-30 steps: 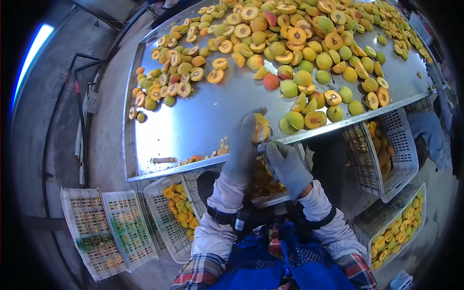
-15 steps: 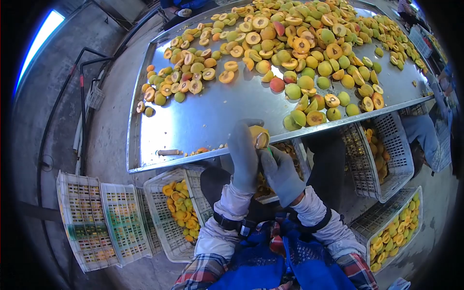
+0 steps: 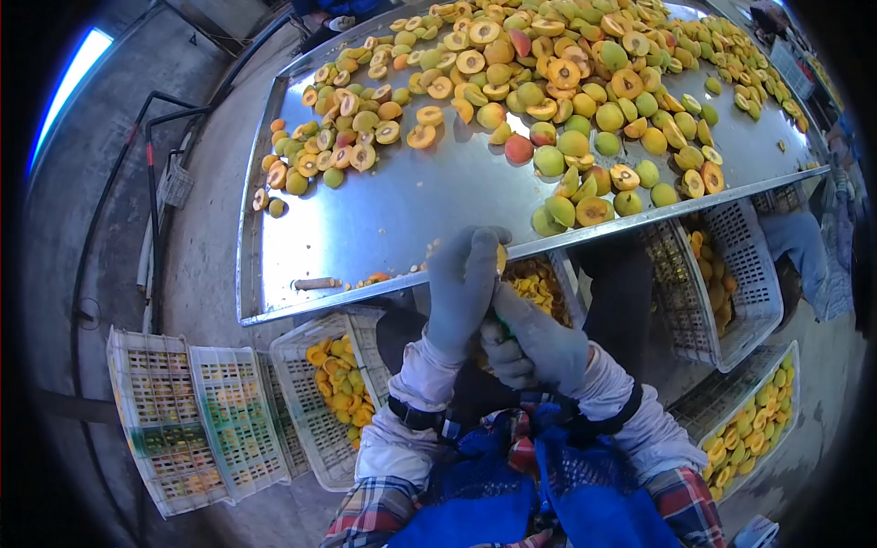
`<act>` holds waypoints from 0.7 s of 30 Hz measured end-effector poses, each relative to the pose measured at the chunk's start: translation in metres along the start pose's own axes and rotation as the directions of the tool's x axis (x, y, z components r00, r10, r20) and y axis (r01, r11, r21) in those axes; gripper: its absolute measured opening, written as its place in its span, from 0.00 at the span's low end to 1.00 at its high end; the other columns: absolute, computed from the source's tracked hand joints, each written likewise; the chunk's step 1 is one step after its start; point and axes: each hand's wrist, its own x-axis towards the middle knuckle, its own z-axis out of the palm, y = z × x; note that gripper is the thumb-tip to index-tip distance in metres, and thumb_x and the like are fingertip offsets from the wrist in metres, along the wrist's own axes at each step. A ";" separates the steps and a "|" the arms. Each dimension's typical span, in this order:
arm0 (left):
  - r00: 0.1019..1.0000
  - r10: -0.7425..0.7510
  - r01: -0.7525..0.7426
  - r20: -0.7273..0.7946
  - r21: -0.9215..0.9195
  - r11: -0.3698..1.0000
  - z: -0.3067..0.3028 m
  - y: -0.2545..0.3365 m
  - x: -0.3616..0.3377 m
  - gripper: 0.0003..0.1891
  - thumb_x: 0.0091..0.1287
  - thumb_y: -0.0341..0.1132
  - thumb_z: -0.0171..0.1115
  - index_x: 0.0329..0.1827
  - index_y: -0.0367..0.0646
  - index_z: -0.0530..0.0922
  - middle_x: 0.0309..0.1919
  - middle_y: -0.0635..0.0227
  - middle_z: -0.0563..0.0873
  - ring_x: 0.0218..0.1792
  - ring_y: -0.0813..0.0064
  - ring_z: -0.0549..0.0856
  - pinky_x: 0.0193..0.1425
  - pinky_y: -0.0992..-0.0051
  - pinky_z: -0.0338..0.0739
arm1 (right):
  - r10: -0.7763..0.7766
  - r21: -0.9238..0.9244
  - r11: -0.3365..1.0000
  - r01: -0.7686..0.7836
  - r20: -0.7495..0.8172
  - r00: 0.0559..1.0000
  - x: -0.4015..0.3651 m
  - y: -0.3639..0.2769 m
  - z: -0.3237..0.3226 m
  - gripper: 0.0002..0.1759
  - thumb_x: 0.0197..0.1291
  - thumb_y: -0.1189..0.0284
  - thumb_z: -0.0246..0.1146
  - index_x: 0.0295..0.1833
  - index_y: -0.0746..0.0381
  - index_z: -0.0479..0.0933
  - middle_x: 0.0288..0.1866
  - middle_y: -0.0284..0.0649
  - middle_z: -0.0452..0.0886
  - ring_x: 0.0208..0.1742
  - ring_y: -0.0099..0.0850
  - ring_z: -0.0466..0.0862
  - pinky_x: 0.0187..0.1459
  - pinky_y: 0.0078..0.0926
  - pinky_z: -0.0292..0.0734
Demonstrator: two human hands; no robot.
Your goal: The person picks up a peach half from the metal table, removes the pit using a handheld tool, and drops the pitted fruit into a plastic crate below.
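Observation:
My left hand [image 3: 461,288], in a grey glove, is closed around a yellow fruit half [image 3: 501,259] at the near edge of the metal table [image 3: 393,219]. Only a strip of that fruit shows beside the fingers. Just below and to the right, my right hand [image 3: 537,347], gloved too, is wrapped round a tool with a green handle [image 3: 501,321]; its working end is hidden between the hands. Many cut and whole fruits [image 3: 562,73] are heaped across the far part of the table.
A crate of yellow pieces [image 3: 539,285] sits beneath my hands. More fruit crates stand at lower left [image 3: 338,393] and right [image 3: 731,274]. A brown stick [image 3: 316,284] lies near the table's edge. Other people are partly visible at the far left and right.
My right hand has moved down and right, its fingers now curled round the green handle. My left hand has turned, covering more of the fruit.

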 end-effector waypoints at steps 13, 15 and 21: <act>0.954 -0.115 0.233 0.277 -0.440 0.867 0.002 -0.034 -0.004 0.23 0.79 0.51 0.45 0.46 0.39 0.80 0.33 0.65 0.83 0.34 0.77 0.82 0.39 0.78 0.78 | 0.084 0.209 0.962 -0.175 0.382 0.920 0.006 0.008 -0.030 0.29 0.71 0.36 0.43 0.30 0.49 0.61 0.17 0.20 0.52 0.12 0.14 0.50 0.14 0.16 0.46; 0.914 -0.118 0.382 0.387 -0.731 0.566 0.008 -0.043 -0.008 0.24 0.78 0.53 0.47 0.48 0.38 0.79 0.33 0.65 0.82 0.35 0.77 0.82 0.39 0.77 0.78 | 0.044 0.230 0.963 -0.143 0.388 0.920 0.012 0.014 -0.037 0.29 0.71 0.36 0.43 0.30 0.49 0.62 0.17 0.20 0.52 0.13 0.14 0.50 0.14 0.16 0.47; 0.902 -0.412 0.225 -0.131 -0.672 0.706 -0.014 -0.130 -0.037 0.23 0.76 0.54 0.51 0.49 0.38 0.78 0.36 0.62 0.83 0.37 0.72 0.82 0.38 0.77 0.79 | 0.068 0.088 0.993 -0.082 0.150 0.986 0.014 0.032 -0.039 0.28 0.72 0.38 0.45 0.31 0.50 0.62 0.18 0.21 0.52 0.14 0.14 0.51 0.15 0.16 0.47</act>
